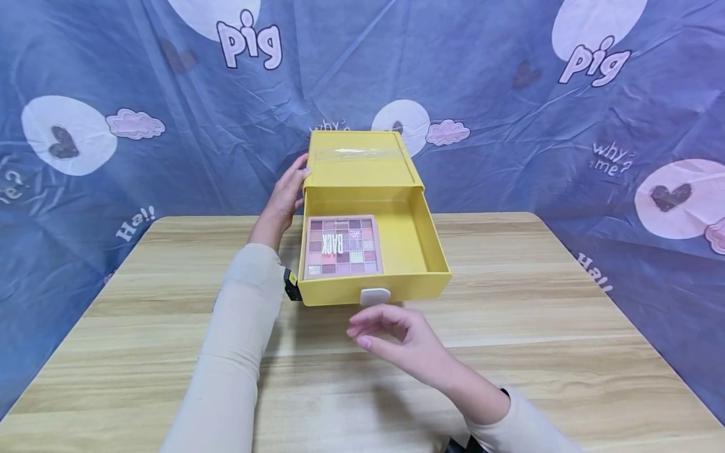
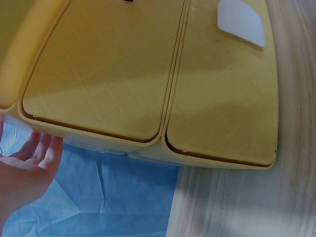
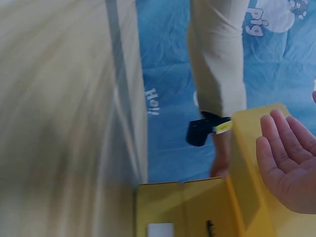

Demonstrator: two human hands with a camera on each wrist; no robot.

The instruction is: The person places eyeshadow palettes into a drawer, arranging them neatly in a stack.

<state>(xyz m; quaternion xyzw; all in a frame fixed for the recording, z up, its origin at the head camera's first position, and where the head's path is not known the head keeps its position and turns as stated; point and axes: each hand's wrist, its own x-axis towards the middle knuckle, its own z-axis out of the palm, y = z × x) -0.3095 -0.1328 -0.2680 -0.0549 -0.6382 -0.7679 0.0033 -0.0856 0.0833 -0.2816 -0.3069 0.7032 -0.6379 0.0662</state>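
Observation:
A yellow drawer box point(image 1: 362, 157) stands toward the back of the table, its top drawer point(image 1: 404, 236) pulled out toward me. A pink eyeshadow palette point(image 1: 342, 246) with several color squares lies flat in the drawer's left part. On the drawer front is a white pull tab point(image 1: 375, 296). My left hand point(image 1: 286, 192) rests against the box's left side near its top, fingertips at the edge; the left wrist view shows these fingers point(image 2: 49, 150) nearly straight. My right hand point(image 1: 404, 336) hovers just below the pull tab, fingers loosely bent and holding nothing.
Clear tape point(image 1: 357, 153) crosses the box's lid. Below the open drawer, more yellow fronts point(image 2: 217, 98) show in the left wrist view, one with a white tab point(image 2: 241, 22). A blue printed curtain point(image 1: 481, 75) hangs behind the wooden table point(image 1: 538, 327). A black wrist camera point(image 1: 291, 285) sits beside the drawer's left corner.

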